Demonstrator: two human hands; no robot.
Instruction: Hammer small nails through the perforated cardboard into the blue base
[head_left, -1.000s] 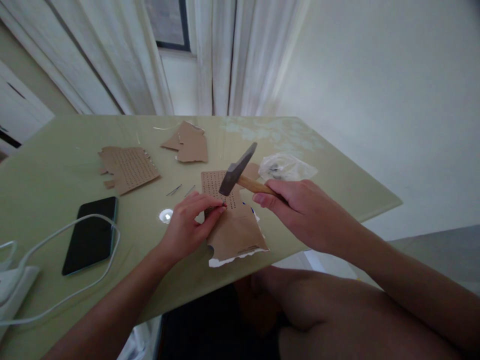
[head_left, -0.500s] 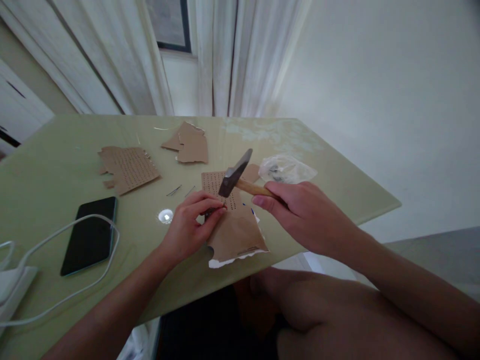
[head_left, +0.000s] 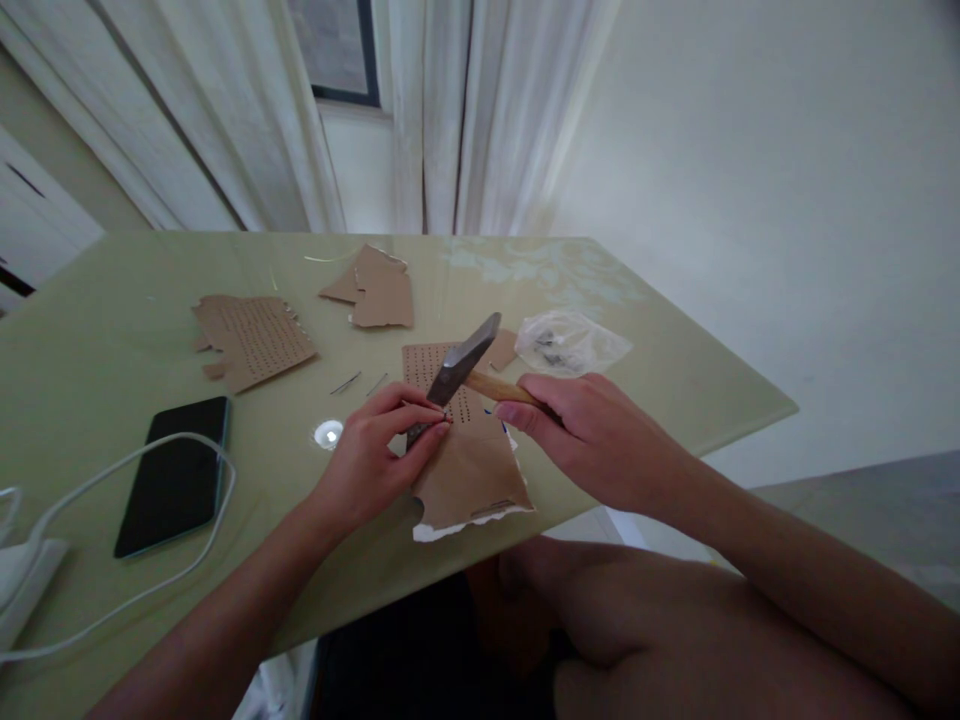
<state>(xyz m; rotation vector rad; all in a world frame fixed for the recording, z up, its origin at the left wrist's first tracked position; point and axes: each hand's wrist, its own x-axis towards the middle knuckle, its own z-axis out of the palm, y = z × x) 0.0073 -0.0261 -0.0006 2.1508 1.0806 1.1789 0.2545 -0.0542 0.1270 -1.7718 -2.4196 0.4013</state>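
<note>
My right hand [head_left: 600,425] is closed round the wooden handle of a hammer [head_left: 466,357]. The hammer's dark metal head is low, just above the fingertips of my left hand [head_left: 382,445]. Between thumb and fingers, my left hand pinches a small nail [head_left: 447,416], mostly hidden, over a sheet of brown cardboard [head_left: 476,465]. Rows of small punched holes cover the upper part of this sheet, and its near edge is torn white. A few loose thin nails [head_left: 346,383] lie on the table left of the sheet.
The glass-topped table [head_left: 645,465] holds a punched cardboard piece [head_left: 262,340] and torn cardboard scraps [head_left: 384,288] further back. A clear plastic bag [head_left: 574,342] with small dark items lies beyond my right hand. On the left are a phone [head_left: 176,475], a white cable [head_left: 112,480] and a power strip [head_left: 34,590].
My right hand has brought the hammer down and slightly left, so its head is nearer my left fingertips. My left hand keeps its pinch over the cardboard.
</note>
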